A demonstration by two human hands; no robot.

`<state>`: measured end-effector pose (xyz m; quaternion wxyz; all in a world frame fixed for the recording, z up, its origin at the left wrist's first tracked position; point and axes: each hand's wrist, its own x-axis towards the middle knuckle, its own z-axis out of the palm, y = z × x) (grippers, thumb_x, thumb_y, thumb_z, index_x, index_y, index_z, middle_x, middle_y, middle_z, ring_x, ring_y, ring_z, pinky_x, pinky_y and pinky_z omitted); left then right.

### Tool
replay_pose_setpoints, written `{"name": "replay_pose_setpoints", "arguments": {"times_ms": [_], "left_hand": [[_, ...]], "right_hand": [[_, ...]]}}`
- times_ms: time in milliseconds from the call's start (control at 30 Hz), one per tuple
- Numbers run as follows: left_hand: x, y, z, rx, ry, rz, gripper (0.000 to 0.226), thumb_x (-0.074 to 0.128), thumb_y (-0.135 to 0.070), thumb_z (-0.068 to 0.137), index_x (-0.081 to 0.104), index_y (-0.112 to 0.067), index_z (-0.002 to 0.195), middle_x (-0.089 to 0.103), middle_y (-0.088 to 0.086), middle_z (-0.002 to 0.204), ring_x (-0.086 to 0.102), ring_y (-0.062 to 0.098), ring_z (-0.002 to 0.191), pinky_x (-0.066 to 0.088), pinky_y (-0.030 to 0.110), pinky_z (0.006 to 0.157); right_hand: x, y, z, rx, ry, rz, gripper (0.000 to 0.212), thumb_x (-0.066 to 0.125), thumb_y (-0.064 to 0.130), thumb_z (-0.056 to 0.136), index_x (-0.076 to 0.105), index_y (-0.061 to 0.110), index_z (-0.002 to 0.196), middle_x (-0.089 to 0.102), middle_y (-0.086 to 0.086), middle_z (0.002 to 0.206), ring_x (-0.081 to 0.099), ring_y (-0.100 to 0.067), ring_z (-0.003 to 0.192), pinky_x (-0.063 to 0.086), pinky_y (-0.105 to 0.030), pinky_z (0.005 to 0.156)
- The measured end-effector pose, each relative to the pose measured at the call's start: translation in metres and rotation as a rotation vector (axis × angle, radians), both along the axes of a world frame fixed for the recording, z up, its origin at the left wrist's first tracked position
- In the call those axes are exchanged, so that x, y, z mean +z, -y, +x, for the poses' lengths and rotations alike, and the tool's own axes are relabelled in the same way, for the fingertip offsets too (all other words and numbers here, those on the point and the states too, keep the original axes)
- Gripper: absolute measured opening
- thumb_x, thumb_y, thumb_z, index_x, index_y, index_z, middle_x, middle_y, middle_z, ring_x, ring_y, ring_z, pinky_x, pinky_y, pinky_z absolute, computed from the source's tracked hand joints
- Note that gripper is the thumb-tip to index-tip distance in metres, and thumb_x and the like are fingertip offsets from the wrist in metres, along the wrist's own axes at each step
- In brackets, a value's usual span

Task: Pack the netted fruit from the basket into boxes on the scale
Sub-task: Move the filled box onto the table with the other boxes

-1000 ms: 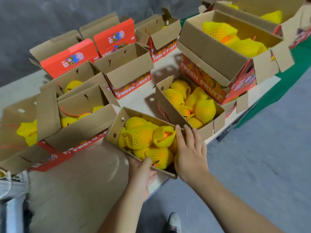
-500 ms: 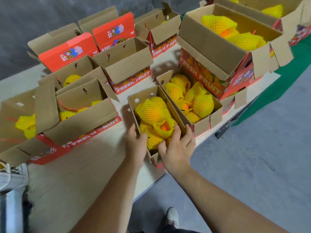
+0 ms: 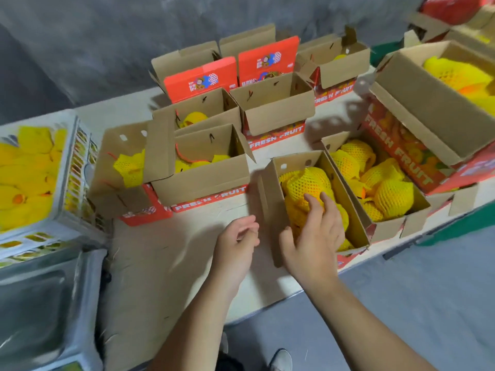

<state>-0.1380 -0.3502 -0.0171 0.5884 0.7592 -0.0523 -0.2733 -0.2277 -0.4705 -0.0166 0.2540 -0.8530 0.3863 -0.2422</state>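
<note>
An open cardboard box [image 3: 270,202] packed with yellow netted fruit [image 3: 305,183] stands on the table near its front edge. My right hand [image 3: 313,236] lies over the fruit at the box's near end, fingers spread and touching the netting. Just left of the box, my left hand [image 3: 237,241] hovers above the table, loosely curled and holding nothing. At the far left stands the pale basket [image 3: 76,167], full of more netted fruit [image 3: 24,178]. In front of it at the lower left is the scale's steel pan [image 3: 40,303], with nothing on it.
Several open "FRESH FRUIT" boxes fill the table behind and to the left [image 3: 203,183]. Another filled box [image 3: 388,194] touches the first on its right, and a large carton [image 3: 417,103] stands behind it. Grey floor lies beyond the table edge [image 3: 267,306].
The box was turned and pushed in beside the filled box on its right. My left hand came off it and my right moved onto the fruit. The view swung left, showing basket and scale.
</note>
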Motion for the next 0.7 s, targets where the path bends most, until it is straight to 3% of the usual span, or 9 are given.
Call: {"name": "replay_pose_setpoints", "arguments": {"times_ms": [100,167,233,300,400,500,567,633,700], "left_hand": [[-0.009,-0.033,0.015,0.031,-0.018,0.046,0.027,0.058,-0.013,0.103,0.071,-0.031,0.118,0.076,-0.022,0.106,0.072,0.011,0.102,0.054,0.026,0.092],[-0.012,-0.051,0.037,0.065,0.020,0.080,0.030,0.058,-0.010,0.102,0.070,-0.036,0.111,0.077,-0.017,0.109,0.070,0.011,0.110,0.052,0.029,0.100],[-0.008,-0.066,0.071,0.105,0.102,0.107,0.030,0.057,-0.010,0.101,0.070,-0.037,0.106,0.074,-0.012,0.118,0.067,0.007,0.114,0.050,0.028,0.101],[-0.003,-0.076,0.116,0.097,0.244,0.208,0.022,0.053,-0.019,0.096,0.071,-0.025,0.109,0.072,-0.001,0.119,0.065,0.017,0.114,0.050,0.033,0.096],[0.004,-0.082,0.189,0.115,0.475,0.389,0.042,0.057,-0.025,0.085,0.068,-0.011,0.123,0.068,0.015,0.119,0.061,0.036,0.109,0.048,0.042,0.091],[-0.005,-0.088,0.246,-0.046,0.671,0.622,0.062,0.069,-0.018,0.089,0.054,-0.012,0.148,0.054,0.013,0.152,0.051,0.040,0.131,0.042,0.048,0.110],[-0.020,-0.097,0.271,-0.195,0.693,0.814,0.078,0.068,-0.036,0.093,0.036,-0.020,0.162,0.036,0.009,0.168,0.048,0.039,0.139,0.039,0.046,0.112],[-0.036,-0.106,0.280,-0.228,0.729,0.915,0.090,0.065,-0.057,0.092,0.023,-0.026,0.166,0.032,0.007,0.170,0.056,0.032,0.136,0.041,0.042,0.106],[-0.044,-0.109,0.282,-0.215,0.801,0.895,0.093,0.053,-0.072,0.091,0.021,-0.028,0.166,0.037,0.005,0.168,0.059,0.027,0.134,0.041,0.039,0.102]], "right_hand": [[0.006,-0.012,0.024,0.103,0.015,0.002,0.067,0.068,0.024,0.083,0.045,0.021,0.145,0.029,-0.010,0.160,0.025,-0.032,0.150,0.023,-0.051,0.119],[0.006,-0.016,0.046,0.246,0.000,-0.013,0.061,0.071,0.018,0.083,0.052,0.018,0.140,0.040,-0.010,0.154,0.035,-0.030,0.144,0.030,-0.047,0.117],[0.008,-0.020,0.075,0.405,-0.045,0.063,0.052,0.069,0.015,0.086,0.057,0.017,0.136,0.054,-0.007,0.143,0.051,-0.027,0.132,0.041,-0.041,0.111],[0.012,-0.025,0.110,0.539,-0.137,0.192,0.047,0.064,0.014,0.091,0.055,0.016,0.137,0.056,-0.006,0.139,0.058,-0.028,0.125,0.046,-0.039,0.106],[0.013,-0.029,0.174,0.659,-0.319,0.199,0.054,0.060,0.020,0.095,0.043,0.016,0.146,0.040,-0.006,0.154,0.052,-0.033,0.132,0.045,-0.044,0.107],[0.014,-0.030,0.240,0.719,-0.419,0.233,0.079,0.062,0.021,0.097,0.019,0.016,0.162,0.015,-0.005,0.170,0.040,-0.035,0.146,0.038,-0.046,0.116],[0.008,-0.028,0.273,0.683,-0.554,0.300,0.087,0.063,0.026,0.097,0.010,0.024,0.165,0.018,-0.006,0.165,0.042,-0.035,0.144,0.038,-0.044,0.116],[-0.004,-0.029,0.285,0.636,-0.617,0.314,0.069,0.065,0.030,0.096,0.030,0.025,0.156,0.027,-0.008,0.144,0.055,-0.041,0.124,0.047,-0.046,0.107],[-0.020,-0.033,0.285,0.620,-0.557,0.212,0.037,0.064,0.031,0.095,0.046,0.021,0.126,0.029,-0.006,0.124,0.058,-0.042,0.104,0.053,-0.051,0.093]]}}
